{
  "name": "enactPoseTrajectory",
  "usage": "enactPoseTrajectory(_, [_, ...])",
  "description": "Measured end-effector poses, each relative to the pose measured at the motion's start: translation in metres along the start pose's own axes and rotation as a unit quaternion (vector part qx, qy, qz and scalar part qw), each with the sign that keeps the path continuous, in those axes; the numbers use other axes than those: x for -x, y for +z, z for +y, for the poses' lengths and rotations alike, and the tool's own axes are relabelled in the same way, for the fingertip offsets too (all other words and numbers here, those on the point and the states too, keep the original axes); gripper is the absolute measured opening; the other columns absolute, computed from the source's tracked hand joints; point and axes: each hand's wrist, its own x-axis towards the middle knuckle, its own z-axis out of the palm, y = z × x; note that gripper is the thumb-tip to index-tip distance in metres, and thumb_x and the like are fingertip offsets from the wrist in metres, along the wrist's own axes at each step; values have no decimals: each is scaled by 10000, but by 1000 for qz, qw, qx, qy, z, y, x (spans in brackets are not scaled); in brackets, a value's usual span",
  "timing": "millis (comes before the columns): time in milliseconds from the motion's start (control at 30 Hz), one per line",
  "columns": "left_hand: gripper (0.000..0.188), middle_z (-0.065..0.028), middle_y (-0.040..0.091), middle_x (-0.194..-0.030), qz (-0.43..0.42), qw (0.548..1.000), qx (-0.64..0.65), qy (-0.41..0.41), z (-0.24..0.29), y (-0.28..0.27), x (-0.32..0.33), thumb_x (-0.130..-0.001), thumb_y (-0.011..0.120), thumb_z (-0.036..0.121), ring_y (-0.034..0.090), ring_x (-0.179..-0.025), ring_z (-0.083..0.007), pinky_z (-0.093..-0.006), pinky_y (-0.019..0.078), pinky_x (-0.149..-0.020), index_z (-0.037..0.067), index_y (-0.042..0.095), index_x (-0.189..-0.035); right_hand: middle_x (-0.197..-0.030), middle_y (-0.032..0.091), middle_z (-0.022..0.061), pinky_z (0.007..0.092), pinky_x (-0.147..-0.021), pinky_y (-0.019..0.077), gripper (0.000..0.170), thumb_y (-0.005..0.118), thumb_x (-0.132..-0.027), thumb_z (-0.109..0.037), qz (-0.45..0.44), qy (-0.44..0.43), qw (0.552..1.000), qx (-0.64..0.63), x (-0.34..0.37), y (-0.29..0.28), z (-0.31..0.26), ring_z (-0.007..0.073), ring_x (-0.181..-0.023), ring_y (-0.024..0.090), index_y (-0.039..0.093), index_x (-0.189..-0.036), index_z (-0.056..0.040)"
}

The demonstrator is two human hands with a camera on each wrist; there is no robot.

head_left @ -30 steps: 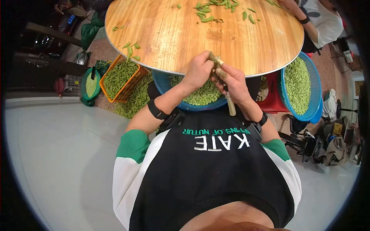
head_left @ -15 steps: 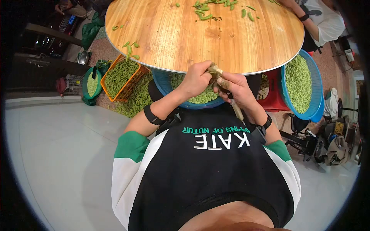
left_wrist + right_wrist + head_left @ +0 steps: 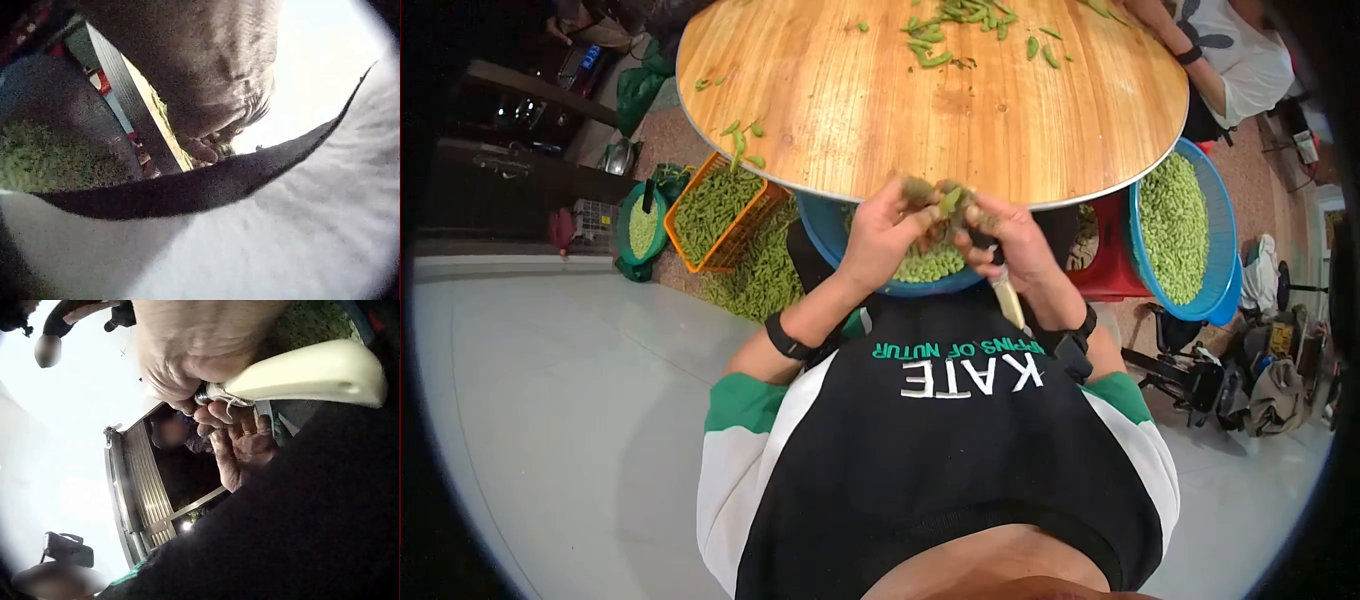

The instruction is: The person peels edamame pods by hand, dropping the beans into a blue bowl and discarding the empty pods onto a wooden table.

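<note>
In the head view a green pod is between the fingertips of both hands, over the blue basin of shelled beans. The left hand pinches at the pod with bent fingers; the left wrist view shows only the back part of this hand. A tool with a pale handle is gripped in the right hand, its handle pointing back towards the shirt. Seen from the right wrist, the handle sticks out below the palm, and the tool's working end is hidden by the fingers.
A round wooden table with scattered pods lies beyond the hands. Left stands an orange crate beside loose pods; right, a blue basin of beans. Another person's arm rests at the table's far right.
Both hands have come down slightly towards the body and over the basin. The left thumb has lifted, and a bright green pod shows between the hands.
</note>
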Motion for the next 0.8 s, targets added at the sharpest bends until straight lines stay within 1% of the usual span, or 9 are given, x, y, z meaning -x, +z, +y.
enactPoseTrajectory(133, [92,-78,615,-791,103,941,-304,107,28,-46,-2,-832,581,10,588,-682,-138,-259,463,-608,2,600,-921,-792,564,34,176,-414,332,393,479,-961,-158,-2,-25,998,64,-10,10,-4,63,-543,435,452,-1338,-49])
enactPoseTrajectory(167, [95,-137,616,-808,159,870,-445,140,44,-60,-3,-804,584,19,604,-679,-212,-309,470,-608,14,616,-893,-800,558,50,178,-413,329,368,469,-964,-152,17,-46,997,66,-13,4,-7,65,-535,421,465,-1310,-26])
enactPoseTrajectory(233, [71,-164,585,-807,199,611,-730,233,55,-96,-20,-793,593,67,583,-765,-336,-435,465,-676,33,629,-845,-826,541,69,186,-424,334,337,449,-971,-143,41,-81,995,50,-20,-8,-13,65,-536,404,477,-1263,21])
enactPoseTrajectory(267, [71,-164,585,-807,199,609,-731,235,54,-101,-32,-793,593,67,583,-765,-336,-435,465,-676,33,629,-845,-826,541,69,186,-424,334,337,449,-971,-143,39,-83,994,50,-25,-12,-15,65,-536,404,477,-1263,21])
enactPoseTrajectory(400, [133,-149,593,-891,47,791,-570,217,60,-81,-98,-839,588,133,590,-810,-333,-401,478,-724,40,629,-925,-827,550,51,184,-434,355,318,450,-968,-147,94,-163,981,48,-41,-20,-23,60,-568,437,480,-1237,18])
enactPoseTrajectory(567, [149,-171,591,-903,29,765,-592,252,12,-49,-212,-815,594,124,588,-862,-334,-401,476,-766,41,651,-924,-821,564,55,198,-430,387,318,450,-973,-151,102,-192,972,87,-45,-24,-15,65,-559,468,478,-1242,16])
enactPoseTrajectory(633, [152,-184,595,-895,86,714,-650,246,0,-40,-231,-784,605,117,585,-869,-349,-411,473,-775,18,643,-892,-821,567,57,205,-429,399,323,449,-975,-154,101,-200,969,107,-45,-25,-14,67,-554,475,475,-1248,16])
enactPoseTrajectory(767, [132,-232,608,-861,89,748,-606,255,-2,-40,-229,-730,601,88,590,-864,-406,-463,477,-775,-2,622,-824,-819,565,59,205,-429,395,324,446,-974,-153,109,-196,970,96,-46,-26,-16,69,-556,468,474,-1258,2])
enactPoseTrajectory(800, [122,-205,626,-836,70,792,-564,225,7,-36,-215,-738,614,80,611,-813,-367,-432,489,-728,-1,616,-829,-831,563,65,205,-433,380,342,442,-975,-160,105,-187,975,62,-45,-25,-19,79,-561,452,461,-1280,-5])
